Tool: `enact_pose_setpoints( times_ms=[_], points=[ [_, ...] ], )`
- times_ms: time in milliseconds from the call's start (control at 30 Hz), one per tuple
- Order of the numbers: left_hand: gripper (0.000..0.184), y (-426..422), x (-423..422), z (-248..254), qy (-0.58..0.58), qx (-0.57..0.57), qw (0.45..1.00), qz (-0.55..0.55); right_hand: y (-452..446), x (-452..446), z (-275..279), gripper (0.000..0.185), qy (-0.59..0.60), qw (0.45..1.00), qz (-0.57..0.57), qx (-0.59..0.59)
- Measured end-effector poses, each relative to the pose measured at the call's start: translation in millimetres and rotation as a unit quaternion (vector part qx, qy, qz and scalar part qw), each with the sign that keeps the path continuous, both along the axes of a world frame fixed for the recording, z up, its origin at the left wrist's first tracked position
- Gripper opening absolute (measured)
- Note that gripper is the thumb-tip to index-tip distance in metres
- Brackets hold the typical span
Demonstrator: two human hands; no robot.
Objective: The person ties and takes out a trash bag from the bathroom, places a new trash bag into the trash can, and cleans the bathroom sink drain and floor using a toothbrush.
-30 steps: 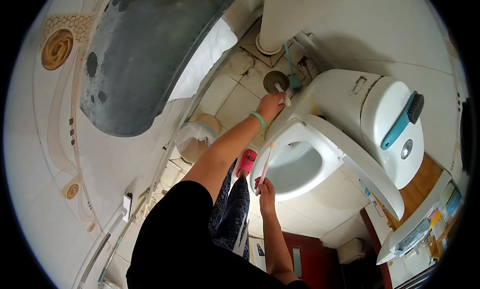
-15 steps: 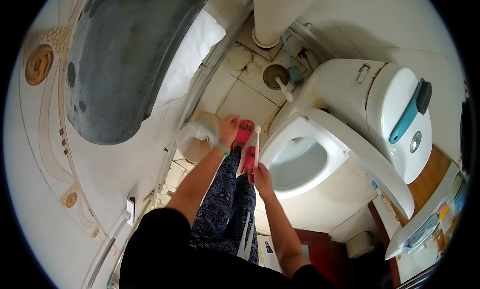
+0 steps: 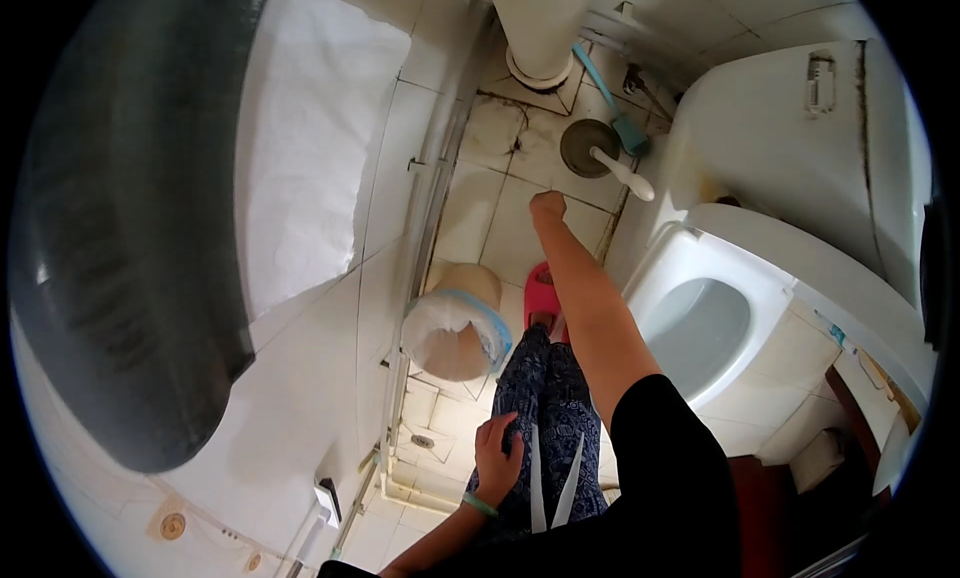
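Observation:
My right hand [image 3: 548, 206] is stretched forward over the floor tiles, its fingers closed. Whatever it grips is hidden beneath the hand and forearm. Just ahead of it stands a plunger [image 3: 590, 148] with a dark round cup and white handle. Behind the plunger, a teal long-handled brush [image 3: 628, 133] leans in the corner. My left hand [image 3: 498, 458], with a green band at the wrist, hovers by my left thigh, fingers apart and holding nothing. The white toilet [image 3: 685, 373] is right of my right forearm, its lid raised and its bowl visible.
A lined waste bin [image 3: 470, 288] stands left of my feet. Along the left wall are a dark grey curved object [image 3: 130, 228] and a white sheet [image 3: 310, 148]. A thick pipe [image 3: 540, 23] rises at the back. My pink slipper [image 3: 541, 296] is on the tiles.
My right hand has moved forward toward the plunger; the pale stick it held upright no longer shows. My left hand has drawn back to my thigh. The view has shifted closer to the floor.

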State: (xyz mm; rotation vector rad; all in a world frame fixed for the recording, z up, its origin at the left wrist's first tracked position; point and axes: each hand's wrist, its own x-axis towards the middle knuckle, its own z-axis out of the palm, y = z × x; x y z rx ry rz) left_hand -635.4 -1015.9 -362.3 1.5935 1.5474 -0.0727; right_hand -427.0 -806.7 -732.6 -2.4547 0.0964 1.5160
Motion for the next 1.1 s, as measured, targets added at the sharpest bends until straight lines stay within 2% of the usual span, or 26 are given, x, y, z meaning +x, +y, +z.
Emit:
enact_pose_setpoints(
  times_ms=[67, 200, 267, 333, 400, 467, 567, 633, 767, 867, 933, 967, 1033, 1067, 1100],
  points=[
    [0.027, 3, -7, -4, -0.005, -0.003, 1.0, 0.013, 7, 3, -11, 0.023, -0.004, 1.0, -0.017, -0.017],
    [0.024, 10, -9, -7, 0.005, 0.025, 0.999, -0.026, 17, -1, -25, 0.021, -0.05, 0.998, 0.017, 0.032],
    [0.024, 12, -9, -9, 0.017, 0.027, 0.999, -0.043, 23, -3, -23, 0.021, -0.061, 0.997, 0.019, 0.035],
    [0.024, 10, -11, -11, 0.016, 0.029, 0.998, -0.044, 25, -10, -15, 0.021, -0.121, 0.992, 0.028, 0.028],
    [0.025, 11, -9, -9, 0.012, 0.016, 0.999, -0.049, 16, -15, -21, 0.021, -0.117, 0.991, 0.025, 0.051],
    [0.027, 11, -9, -9, 0.012, 0.018, 0.998, -0.054, 6, -15, -41, 0.024, -0.116, 0.99, 0.021, 0.072],
    [0.027, 12, -8, -9, 0.019, 0.012, 0.998, -0.054, -10, -21, -94, 0.027, -0.095, 0.987, 0.072, 0.111],
    [0.028, 11, -8, -10, 0.022, 0.011, 0.998, -0.06, -7, -22, -112, 0.026, 0.096, 0.983, -0.129, 0.083],
    [0.028, 10, -9, -12, 0.021, 0.012, 0.998, -0.064, -7, -26, -104, 0.026, 0.13, 0.972, -0.175, 0.089],
    [0.029, 12, -7, -11, 0.027, 0.009, 0.997, -0.068, -12, -29, -98, 0.022, 0.173, 0.954, -0.196, 0.144],
    [0.028, 11, -7, -10, 0.028, 0.008, 0.997, -0.068, -21, -34, -90, 0.02, -0.076, 0.967, -0.082, 0.231],
    [0.028, 9, -8, -11, 0.028, 0.008, 0.997, -0.069, -24, -35, -86, 0.02, -0.076, 0.967, -0.082, 0.231],
    [0.03, 7, -10, -13, 0.031, -0.003, 0.997, -0.069, -23, -37, -78, 0.02, -0.25, 0.952, -0.024, 0.173],
    [0.03, 8, -9, -14, 0.031, -0.001, 0.997, -0.069, -22, -37, -74, 0.02, -0.25, 0.952, -0.025, 0.175],
    [0.03, 8, -9, -13, 0.036, -0.006, 0.997, -0.072, -23, -36, -69, 0.021, -0.291, 0.937, 0.026, 0.194]
  ],
)
